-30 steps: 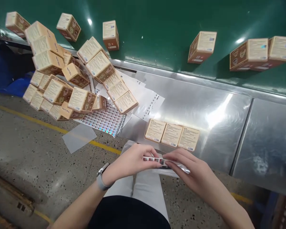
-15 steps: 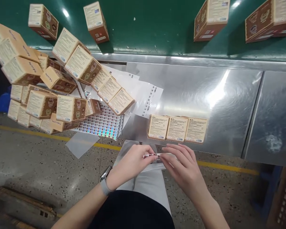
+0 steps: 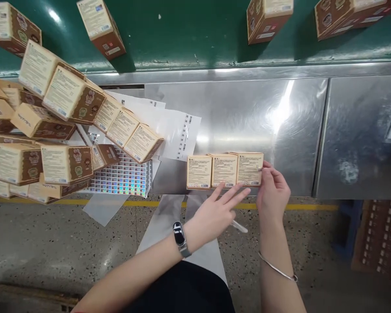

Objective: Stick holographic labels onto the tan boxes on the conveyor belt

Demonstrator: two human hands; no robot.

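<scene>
Three cream-and-brown cartons stand side by side near the table's front edge: a left carton (image 3: 199, 172), a middle carton (image 3: 224, 171) and a right carton (image 3: 249, 167). My right hand (image 3: 273, 191) is at the right carton's right edge, thumb and forefinger pinched on what looks like a small sticker, mostly hidden. In front of the cartons is my left hand (image 3: 213, 215), fingers stretched toward the right carton's lower edge. A narrow whitish sticker strip (image 3: 240, 226) pokes out from under that hand; its grip on the strip is partly hidden.
Sheets of small shiny stickers (image 3: 120, 176) lie left on the metal table (image 3: 234, 113), beside white printed sheets (image 3: 179, 132). More cartons (image 3: 67, 163) crowd the left side. Several cartons, including one (image 3: 102, 28), stand on the green surface (image 3: 182, 34) behind.
My hands have come apart from the strip. The right hand moved up to the right carton's side; the left turned palm down toward the cartons with the strip. The camera view shifted right.
</scene>
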